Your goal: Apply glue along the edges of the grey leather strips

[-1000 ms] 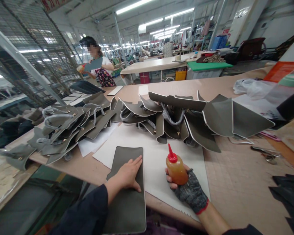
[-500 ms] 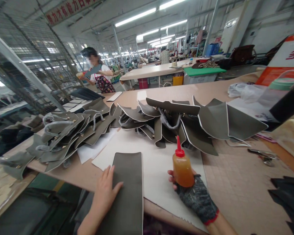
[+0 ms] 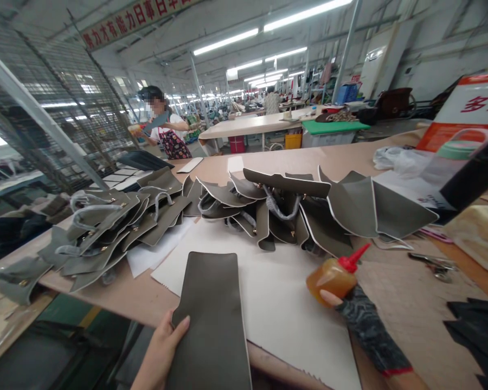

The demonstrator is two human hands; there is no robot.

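Note:
My left hand (image 3: 166, 341) grips the left edge of a long grey-green panel (image 3: 211, 319), thumb on top and fingers mostly hidden beneath. The panel has rounded top corners and a pale edge. My right hand (image 3: 350, 306), in a dark fingerless glove with a red cuff, is closed round a bottle (image 3: 329, 280) of amber liquid. The bottle is tilted, its red nozzle pointing up and to the right. Below both lies a large white sheet (image 3: 280, 292) on the table.
Grey-green bag pieces with wrapped handles are heaped at the left (image 3: 117, 227) and across the middle (image 3: 268, 211). Metal tools (image 3: 439, 265) and black pieces (image 3: 477, 325) lie at the right. A person (image 3: 168, 127) stands beyond the table.
My left hand has gone from lying flat on the panel to gripping its edge. My right hand has moved right, and the bottle has tipped from upright to slanting right.

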